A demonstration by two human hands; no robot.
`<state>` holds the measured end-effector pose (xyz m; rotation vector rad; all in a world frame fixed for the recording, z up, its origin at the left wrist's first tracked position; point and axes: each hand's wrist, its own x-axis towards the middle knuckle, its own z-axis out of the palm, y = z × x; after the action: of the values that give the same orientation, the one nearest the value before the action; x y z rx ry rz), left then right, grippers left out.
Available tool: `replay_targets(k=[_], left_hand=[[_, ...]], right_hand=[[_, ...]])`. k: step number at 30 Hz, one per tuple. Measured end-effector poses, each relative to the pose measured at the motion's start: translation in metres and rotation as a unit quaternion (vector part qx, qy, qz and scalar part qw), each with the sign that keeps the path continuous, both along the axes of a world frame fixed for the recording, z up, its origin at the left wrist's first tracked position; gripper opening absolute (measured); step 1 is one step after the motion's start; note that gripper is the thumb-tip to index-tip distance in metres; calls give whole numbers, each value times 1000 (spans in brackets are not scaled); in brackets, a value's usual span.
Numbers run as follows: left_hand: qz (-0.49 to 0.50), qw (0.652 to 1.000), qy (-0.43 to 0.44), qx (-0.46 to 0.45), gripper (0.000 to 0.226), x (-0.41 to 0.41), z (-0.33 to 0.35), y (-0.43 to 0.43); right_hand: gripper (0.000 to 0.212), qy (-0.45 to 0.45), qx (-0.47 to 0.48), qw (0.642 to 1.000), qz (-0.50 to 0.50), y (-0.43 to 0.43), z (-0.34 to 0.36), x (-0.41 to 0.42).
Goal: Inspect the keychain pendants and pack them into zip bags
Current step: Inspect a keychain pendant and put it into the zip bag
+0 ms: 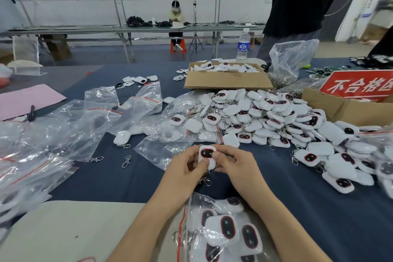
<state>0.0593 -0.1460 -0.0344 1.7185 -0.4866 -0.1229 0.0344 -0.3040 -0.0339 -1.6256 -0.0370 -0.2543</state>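
Dark blue cloth covers the table (127, 178) across the lower part of the frame. Behind it I see a white wall with posters and a seated person (176, 17) at another long table. At the centre, a little below the middle, the left hand (182, 169) and the right hand (236, 166) hold together one white pendant (206, 152) over the cloth. Its dark oval window with a red rim faces up to the camera. The fingers (226, 151) of both hands are curled narrow around its sides, and both thumbs press on its front. Its metal clasp (207, 181) hangs under the hands.

To the right of the hands lies a big pile of pendants (265, 117), which reaches to the right edge of the frame. At the bottom centre, between the forearms, a zip bag (223, 234) with a red strip contains several pendants. Many empty zip bags (63, 125) lie at the left. Behind the pile stands a cardboard box (225, 81) with more white pieces, and behind that a water bottle (243, 44). A red sign (359, 85) stands at the right edge.
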Motion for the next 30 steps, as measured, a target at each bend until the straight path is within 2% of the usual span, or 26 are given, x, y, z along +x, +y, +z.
replay_targets(k=[3, 8, 13, 19, 22, 24, 27, 30], left_hand=[[3, 1000, -8, 8, 27, 0, 0, 0], [82, 995, 11, -58, 16, -1, 0, -2], [125, 990, -69, 11, 20, -3, -2, -3], [126, 988, -86, 17, 26, -6, 0, -5], [89, 994, -49, -25, 9, -6, 4, -5], [61, 996, -1, -59, 17, -5, 6, -4], [59, 997, 31, -33, 24, -1, 7, -1], [63, 998, 24, -14, 24, -2, 5, -1]], right_hand=[[38, -2, -10, 1000, 0, -1, -1, 1], [26, -5, 14, 1000, 13, -3, -5, 3], [14, -20, 46, 999, 19, -1, -3, 1], [11, -12, 57, 998, 35, -4, -5, 1], [13, -14, 66, 997, 44, -5, -6, 0], [18, -16, 88, 993, 74, -6, -6, -2], [26, 1, 117, 986, 115, -7, -5, -4], [27, 22, 100, 992, 71, -4, -4, -1]])
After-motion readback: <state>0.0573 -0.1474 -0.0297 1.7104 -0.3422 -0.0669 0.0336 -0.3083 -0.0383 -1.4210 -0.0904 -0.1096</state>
